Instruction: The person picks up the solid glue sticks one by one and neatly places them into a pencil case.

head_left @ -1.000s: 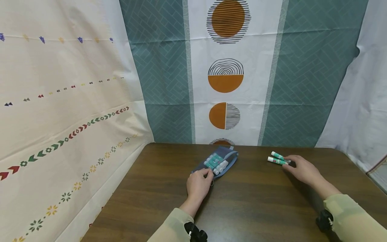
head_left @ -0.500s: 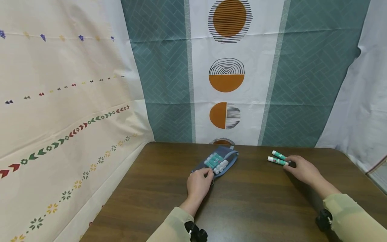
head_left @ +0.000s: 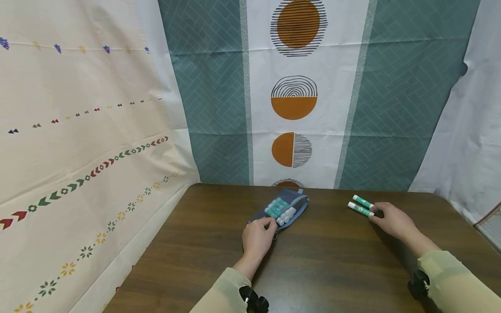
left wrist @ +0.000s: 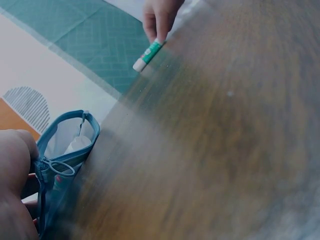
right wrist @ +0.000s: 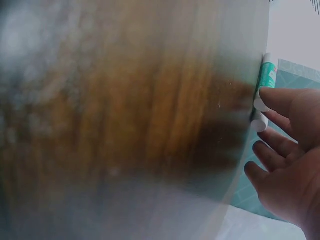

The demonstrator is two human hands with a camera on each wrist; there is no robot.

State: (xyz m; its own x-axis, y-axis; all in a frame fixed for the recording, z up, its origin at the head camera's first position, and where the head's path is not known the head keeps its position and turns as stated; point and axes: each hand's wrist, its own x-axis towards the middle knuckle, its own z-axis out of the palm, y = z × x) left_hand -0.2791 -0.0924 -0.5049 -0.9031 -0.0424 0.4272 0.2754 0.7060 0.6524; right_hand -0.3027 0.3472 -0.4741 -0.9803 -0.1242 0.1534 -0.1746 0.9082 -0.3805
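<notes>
Head view: left hand, pinching blue pouch; right hand, pinching two glue sticks by ends; brown table

Pouch on counter at my left hand, glue sticks inside; two loose sticks right, at my right hand.

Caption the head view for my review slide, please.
Left hand grips a blue pouch of white-capped tubes while the right hand pinches two green-and-white tubes at a brown table.
</notes>
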